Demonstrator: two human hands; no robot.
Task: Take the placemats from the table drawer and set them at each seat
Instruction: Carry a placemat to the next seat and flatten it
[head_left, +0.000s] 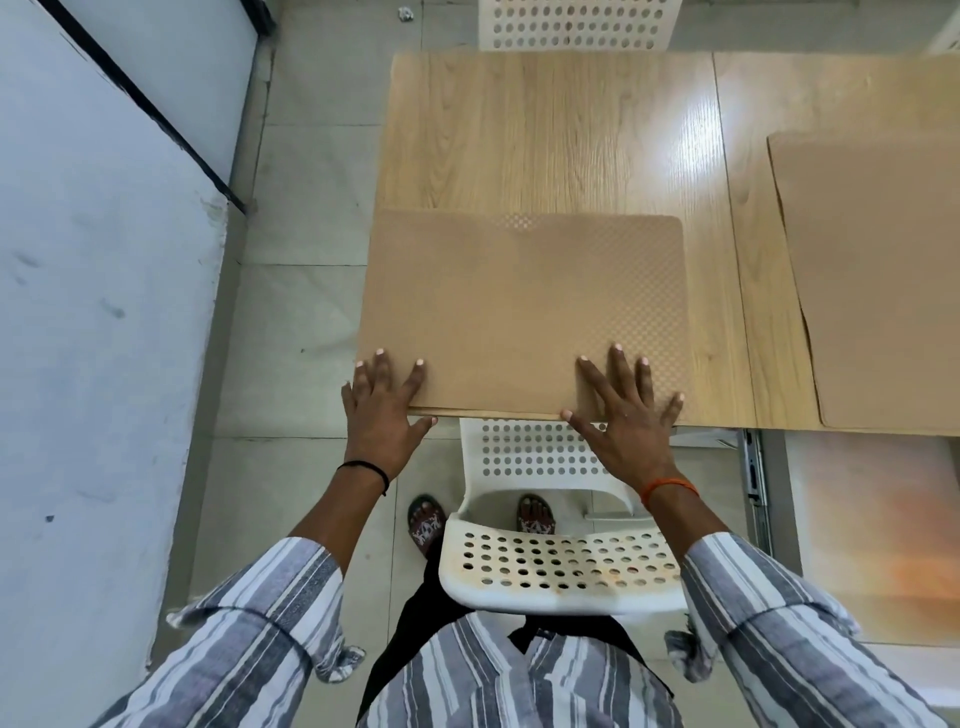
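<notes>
A tan textured placemat (519, 312) lies flat on the near-left corner of the light wooden table (545, 130), its near edge flush with the table's edge. My left hand (382, 415) rests on the mat's near-left corner, fingers spread on top and thumb hanging past the table edge. My right hand (623, 421) lies flat on the near-right part of the mat, fingers apart. A second tan placemat (872, 270) lies on the table at the right, partly cut off by the frame. Neither hand grips anything.
A white perforated chair (561, 571) stands between me and the table, under the mat. The table drawer (872, 530) is pulled out at the lower right. Another white chair (576, 23) is at the far side. A pale wall (93, 312) runs along the left.
</notes>
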